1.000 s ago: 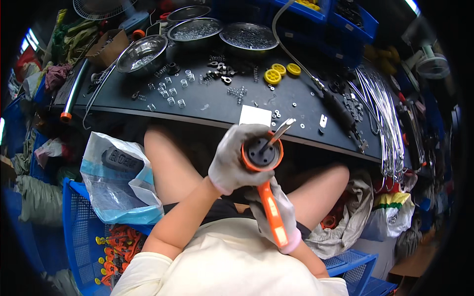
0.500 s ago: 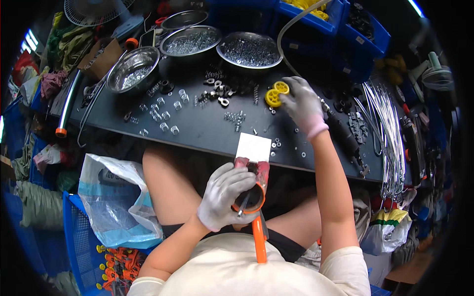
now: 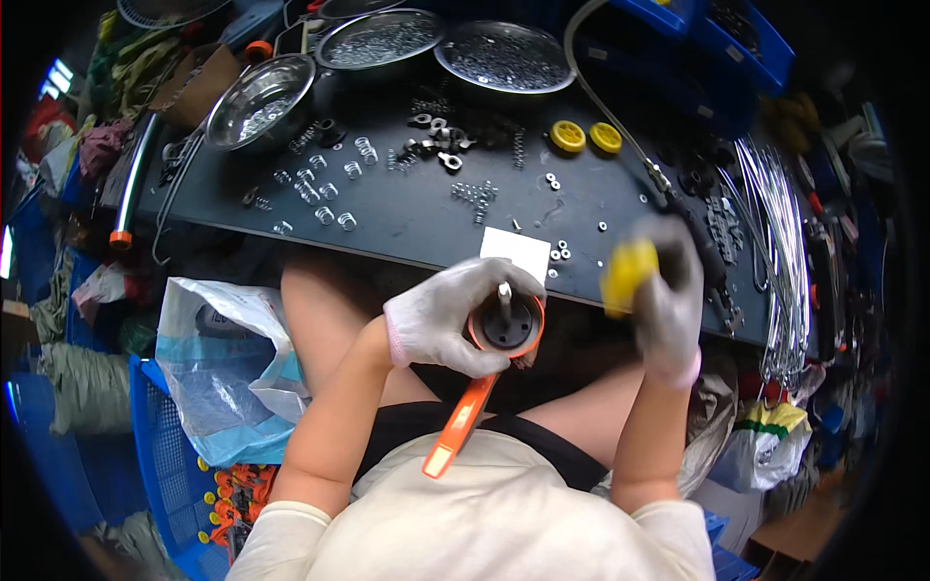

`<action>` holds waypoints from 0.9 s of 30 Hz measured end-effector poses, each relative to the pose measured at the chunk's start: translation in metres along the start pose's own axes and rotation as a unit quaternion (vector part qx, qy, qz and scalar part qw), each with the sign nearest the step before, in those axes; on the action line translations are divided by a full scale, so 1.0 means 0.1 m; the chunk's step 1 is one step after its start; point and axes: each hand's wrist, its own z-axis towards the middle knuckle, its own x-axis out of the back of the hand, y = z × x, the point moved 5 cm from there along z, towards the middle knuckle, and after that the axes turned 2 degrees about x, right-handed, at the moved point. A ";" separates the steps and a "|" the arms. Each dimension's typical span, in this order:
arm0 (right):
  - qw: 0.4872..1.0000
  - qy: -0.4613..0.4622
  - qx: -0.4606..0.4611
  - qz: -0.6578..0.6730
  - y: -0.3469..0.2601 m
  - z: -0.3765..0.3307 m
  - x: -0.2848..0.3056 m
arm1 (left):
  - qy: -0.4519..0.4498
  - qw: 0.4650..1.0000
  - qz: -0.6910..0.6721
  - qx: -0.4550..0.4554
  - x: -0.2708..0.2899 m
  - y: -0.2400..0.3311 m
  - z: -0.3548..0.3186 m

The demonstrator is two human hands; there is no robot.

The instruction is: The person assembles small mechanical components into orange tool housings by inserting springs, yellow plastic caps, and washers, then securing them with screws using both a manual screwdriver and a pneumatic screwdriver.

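In my left gloved hand (image 3: 450,315) is an orange tool with a round housing (image 3: 506,324), its open mouth turned up. Inside show a black face with small holes and a pale upright pin. Its orange handle (image 3: 463,424) slants down toward my lap. My right gloved hand (image 3: 668,295), smeared by motion, grips a yellow wheel (image 3: 628,278) to the right of the tool, off the table's front edge. Two more yellow wheels (image 3: 568,137) lie side by side on the dark table (image 3: 407,218). Just beyond the housing, a white block (image 3: 515,254) sits at the table's edge.
Springs (image 3: 475,198), washers (image 3: 560,254) and black parts lie about the table. Metal bowls (image 3: 504,58) of small hardware stand at the back. To the right are an air tool (image 3: 712,261) with a hose and a bundle of metal rods (image 3: 770,252).
My right hand has left the yellow wheels on the table and come nearer, carrying one. The orange tool has tipped, its handle swinging left and its round mouth turning upward.
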 end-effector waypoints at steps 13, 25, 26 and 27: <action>0.982 -0.017 -0.128 -0.138 2.10 -1.38 -0.02 | 0.050 0.993 -0.099 -0.030 0.05 -0.12 0.08; 0.917 0.034 -0.235 -0.320 2.56 -1.83 0.31 | 0.021 0.922 0.386 -0.007 -0.02 0.35 -0.09; 0.929 -0.010 -0.259 -0.262 2.52 -1.85 0.30 | -0.017 0.913 0.405 -0.035 0.24 0.48 -0.12; 0.946 -0.013 -0.273 -0.175 2.48 -1.92 0.27 | -0.060 0.905 0.416 -0.063 0.56 0.60 -0.11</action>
